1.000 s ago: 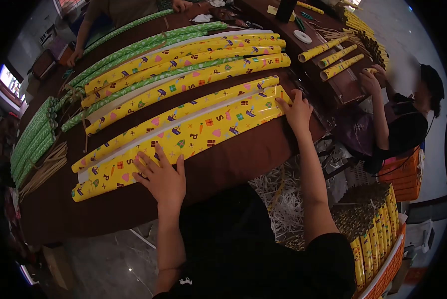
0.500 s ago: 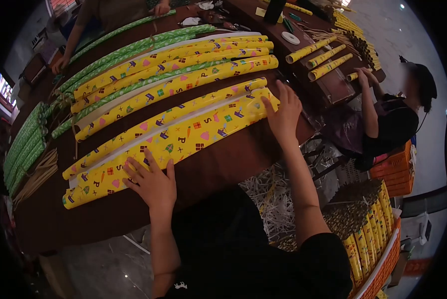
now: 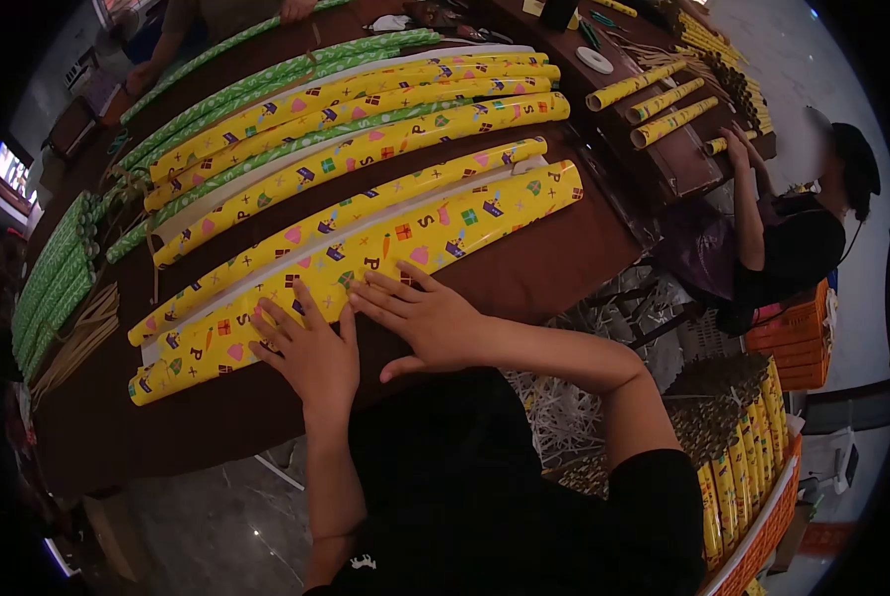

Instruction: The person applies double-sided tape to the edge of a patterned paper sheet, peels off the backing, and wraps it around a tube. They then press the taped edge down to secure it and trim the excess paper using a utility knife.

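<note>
A wide sheet of yellow printed paper (image 3: pixel 445 223) lies partly rolled on the brown table, its near edge curled and a pale strip showing along its middle. My left hand (image 3: pixel 311 348) rests on the near curl left of its middle, fingers spread. Just to its right, my right hand (image 3: pixel 420 323) lies on the same curl with fingers stretched and thumb apart. Neither hand grips anything. Beyond the sheet lies a yellow roll (image 3: pixel 366 159), with more yellow and green rolls behind it.
Green rolls (image 3: pixel 53 283) and thin brown strips (image 3: pixel 77 343) lie at the table's left. Short yellow tubes (image 3: pixel 673 121) and a white tape ring (image 3: pixel 594 61) are on the right table, where a co-worker (image 3: pixel 793 223) sits. An orange crate (image 3: pixel 763 526) holds yellow rolls.
My right hand has moved left from the sheet's right end to beside my left hand. The sheet's right end is now uncovered, and its near part looks more curled. The view has shifted slightly.
</note>
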